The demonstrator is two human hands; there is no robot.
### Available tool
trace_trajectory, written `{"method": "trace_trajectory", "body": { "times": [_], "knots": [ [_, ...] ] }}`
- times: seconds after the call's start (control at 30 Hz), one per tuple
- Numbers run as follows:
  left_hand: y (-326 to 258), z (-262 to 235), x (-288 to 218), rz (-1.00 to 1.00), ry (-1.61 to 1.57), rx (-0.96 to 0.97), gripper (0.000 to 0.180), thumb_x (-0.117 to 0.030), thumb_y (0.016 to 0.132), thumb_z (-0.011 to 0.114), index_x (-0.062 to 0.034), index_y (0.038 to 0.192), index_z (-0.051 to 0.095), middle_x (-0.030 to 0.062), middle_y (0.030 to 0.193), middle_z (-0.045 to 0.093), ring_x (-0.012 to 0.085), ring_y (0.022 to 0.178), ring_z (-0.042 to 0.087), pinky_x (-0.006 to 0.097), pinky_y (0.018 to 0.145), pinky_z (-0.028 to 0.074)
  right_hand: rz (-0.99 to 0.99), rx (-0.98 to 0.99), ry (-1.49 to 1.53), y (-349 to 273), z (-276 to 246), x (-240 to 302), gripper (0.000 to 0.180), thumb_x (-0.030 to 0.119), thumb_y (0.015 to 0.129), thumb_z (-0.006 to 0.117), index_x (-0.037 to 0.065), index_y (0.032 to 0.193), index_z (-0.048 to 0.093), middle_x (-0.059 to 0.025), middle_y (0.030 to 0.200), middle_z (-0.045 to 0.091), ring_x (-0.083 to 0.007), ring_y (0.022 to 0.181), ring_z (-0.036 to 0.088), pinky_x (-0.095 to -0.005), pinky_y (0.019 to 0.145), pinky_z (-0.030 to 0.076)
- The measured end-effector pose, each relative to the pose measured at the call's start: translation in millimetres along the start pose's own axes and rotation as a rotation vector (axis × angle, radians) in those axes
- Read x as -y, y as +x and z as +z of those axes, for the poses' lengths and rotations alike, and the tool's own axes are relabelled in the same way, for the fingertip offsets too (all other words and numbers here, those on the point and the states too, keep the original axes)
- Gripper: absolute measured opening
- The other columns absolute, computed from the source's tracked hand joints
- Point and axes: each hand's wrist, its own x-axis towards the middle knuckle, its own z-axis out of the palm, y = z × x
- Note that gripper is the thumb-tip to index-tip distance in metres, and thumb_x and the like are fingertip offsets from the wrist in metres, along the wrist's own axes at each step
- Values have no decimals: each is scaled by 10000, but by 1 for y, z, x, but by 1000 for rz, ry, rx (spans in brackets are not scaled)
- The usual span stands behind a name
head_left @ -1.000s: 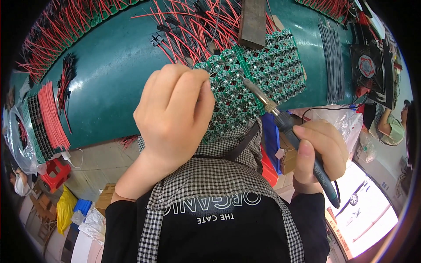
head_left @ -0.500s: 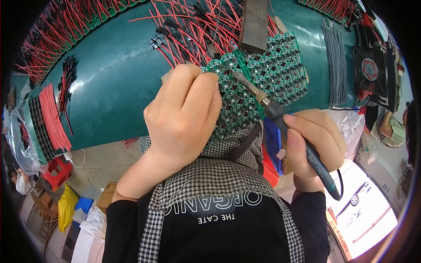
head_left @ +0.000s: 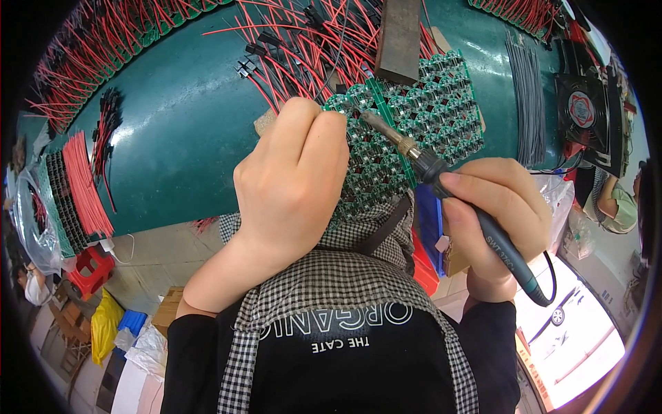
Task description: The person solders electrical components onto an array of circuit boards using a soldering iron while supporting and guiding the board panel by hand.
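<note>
Leftward, wide tabletop (head_left: pixel 172 148) between left hand (head_left: pixel 293 179) and wires (head_left: pixel 86 185).

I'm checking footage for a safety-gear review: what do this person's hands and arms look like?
The left hand and right hand are ungloved, with no ring or watch visible. The forearms are bare below plain black sleeves.

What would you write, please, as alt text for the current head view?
A person's bare right hand holds a dark, pen-shaped soldering iron pointed at closely packed green circuit boards. The bare left hand, curled, hides part of the boards' left side. Red and black wires and a dark rectangular block lie at their far side.
</note>
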Motion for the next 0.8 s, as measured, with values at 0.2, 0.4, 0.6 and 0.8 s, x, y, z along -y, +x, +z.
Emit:
{"method": "trace_trajectory", "body": {
  "times": [0.2,0.4,0.6,0.8],
  "knots": [
    [3,-1,-1,-29,-84,28,168,8,758,669,-59,891,591,51,843,518,215,637,570,312,551,475,26,-12,39,-6,-1,-12,213,6,663,766,-12,866,703,-120,769,643,-207,643,630,-270,516,480],
    [-1,-10,0,-80,-102,39,164,-3,742,696,-55,880,624,59,805,542,230,667,582,321,571,479,-34,-66,6,-14,-4,-12,162,57,720,731,-32,848,682,-133,710,640,-216,591,630,-279,499,480],
    [-1,-8,2,-75,-105,36,153,-8,736,704,-53,864,631,63,769,536,231,661,582,325,559,471,-25,-86,-10,-15,0,-9,176,119,766,713,-38,832,669,-127,683,639,-225,560,631,-282,485,482],
    [1,-7,1,-91,-112,31,155,-3,733,701,-51,861,629,60,769,534,228,661,582,323,562,474,-6,-66,22,-9,-5,-6,154,75,742,719,-40,831,670,-124,685,645,-223,546,630,-277,472,481]
  ]
}}
